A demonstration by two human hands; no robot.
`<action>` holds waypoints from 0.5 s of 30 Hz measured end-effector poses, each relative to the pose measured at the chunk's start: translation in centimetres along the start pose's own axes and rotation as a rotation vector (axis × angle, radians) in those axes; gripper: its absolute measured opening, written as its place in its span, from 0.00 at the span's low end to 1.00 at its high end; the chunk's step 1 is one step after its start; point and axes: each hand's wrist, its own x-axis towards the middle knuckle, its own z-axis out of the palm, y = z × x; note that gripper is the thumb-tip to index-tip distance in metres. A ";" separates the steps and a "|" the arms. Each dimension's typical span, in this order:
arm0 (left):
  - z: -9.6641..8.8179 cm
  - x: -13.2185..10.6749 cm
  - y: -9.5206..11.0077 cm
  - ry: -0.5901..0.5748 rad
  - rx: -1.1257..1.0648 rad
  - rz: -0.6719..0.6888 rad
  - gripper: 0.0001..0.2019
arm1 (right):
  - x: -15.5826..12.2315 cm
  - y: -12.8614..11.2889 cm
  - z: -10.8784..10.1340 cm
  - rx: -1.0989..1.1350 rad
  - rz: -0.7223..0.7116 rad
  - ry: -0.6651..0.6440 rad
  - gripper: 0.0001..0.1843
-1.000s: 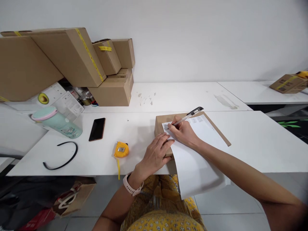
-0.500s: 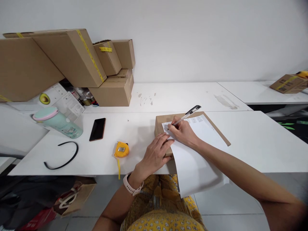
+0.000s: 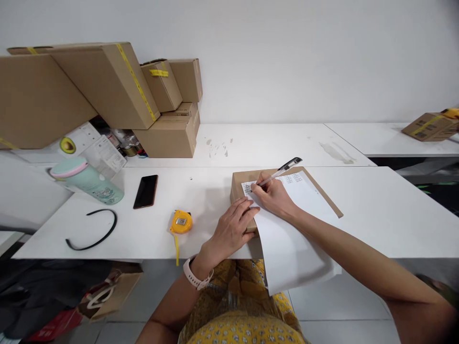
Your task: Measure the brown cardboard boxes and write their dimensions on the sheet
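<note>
My right hand is closed around a pen with a clear barrel and black cap end, its tip at the paper's upper left corner. The white sheet of paper has rows of small writing along its top and droops over the table's front edge. Under the paper lies a flat cardboard box. My left hand rests with fingers stretched out over the box's left edge and the paper's margin, its thumb lower on the box's side. A pale pink watch band circles my left wrist.
Left of the box lie a yellow tape measure, a phone, a black headband and a mint-green tumbler. Cardboard boxes are stacked at the back left. Another box sits at the far right.
The pen and my right hand have shifted very slightly to the right. My left hand, the paper and the box have stayed in place.
</note>
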 end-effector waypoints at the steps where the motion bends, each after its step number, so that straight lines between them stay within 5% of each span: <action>1: 0.0 0.0 0.0 0.001 0.000 0.002 0.26 | 0.0 0.0 0.0 -0.002 0.001 -0.001 0.10; 15: -0.1 -0.1 0.0 0.000 0.000 0.010 0.26 | 0.1 0.3 0.0 -0.004 -0.007 0.009 0.11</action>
